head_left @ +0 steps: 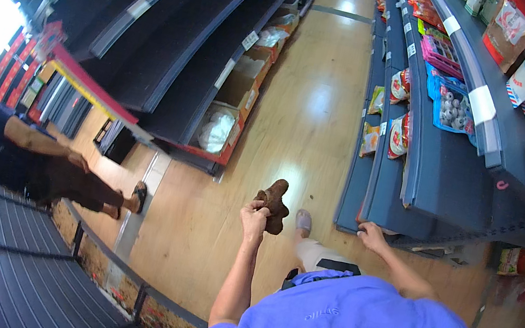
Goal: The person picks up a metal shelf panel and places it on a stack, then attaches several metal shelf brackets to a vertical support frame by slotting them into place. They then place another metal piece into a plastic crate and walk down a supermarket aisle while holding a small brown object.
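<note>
In front of my body, my left hand [255, 218] pinches a brown crumpled cloth [276, 210], its lobes hanging over the wooden floor. My right hand [373, 239] is at the near corner of the lower right-hand shelf [386, 210], fingers curled in. Whether they grip the shelf edge or some small thing there is too small to tell. My shoe [304, 220] shows on the floor between the two hands.
Dark, mostly bare shelves [176, 57] stand left of the aisle, with white bags [216, 129] in cartons below. Bagged goods [399, 135] and a blue pack [451, 107] fill the right shelves. Another person [12, 148] stands at far left, beside ribbed dark shelf panels [4, 234].
</note>
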Tool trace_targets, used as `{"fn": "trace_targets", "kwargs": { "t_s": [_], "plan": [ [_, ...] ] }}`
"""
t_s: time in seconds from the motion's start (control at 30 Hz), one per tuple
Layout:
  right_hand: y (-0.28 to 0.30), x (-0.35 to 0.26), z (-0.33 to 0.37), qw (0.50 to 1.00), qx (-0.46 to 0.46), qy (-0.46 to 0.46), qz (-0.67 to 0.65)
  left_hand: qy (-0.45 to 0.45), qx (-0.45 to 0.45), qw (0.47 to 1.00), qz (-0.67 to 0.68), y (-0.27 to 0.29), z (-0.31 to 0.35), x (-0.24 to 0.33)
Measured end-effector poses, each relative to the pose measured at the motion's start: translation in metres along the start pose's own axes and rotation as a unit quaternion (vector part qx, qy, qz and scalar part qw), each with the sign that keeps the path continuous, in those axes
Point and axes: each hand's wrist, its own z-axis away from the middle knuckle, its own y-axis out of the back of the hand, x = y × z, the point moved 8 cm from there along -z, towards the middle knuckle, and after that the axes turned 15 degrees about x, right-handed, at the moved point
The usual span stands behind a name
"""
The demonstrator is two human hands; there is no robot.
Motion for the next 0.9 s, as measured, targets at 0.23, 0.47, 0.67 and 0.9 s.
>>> {"fn": "trace_targets", "kwargs": {
  "t_s": [0.23, 0.47, 0.67, 0.9],
  "plan": [
    [-0.021, 0.011, -0.124, 0.992, 0.071, -0.092, -0.040, -0.034, -0.067, 0.997, -0.024, -0.088, -0.097, 0.047],
    [-0.004, -0.052, -0.298, 0.901, 0.051, -0.215, -0.373, -0.075, -0.078, 0.994, -0.023, -0.174, -0.200, 0.130],
    [0.028, -0.091, -0.421, 0.892, 0.081, -0.130, -0.424, -0.083, -0.109, 0.990, -0.042, -0.276, -0.277, 0.189],
    [-0.022, 0.046, -0.496, 0.978, 0.093, -0.159, -0.096, -0.073, -0.196, 0.976, -0.058, -0.436, -0.377, 0.222]
  ]
}}
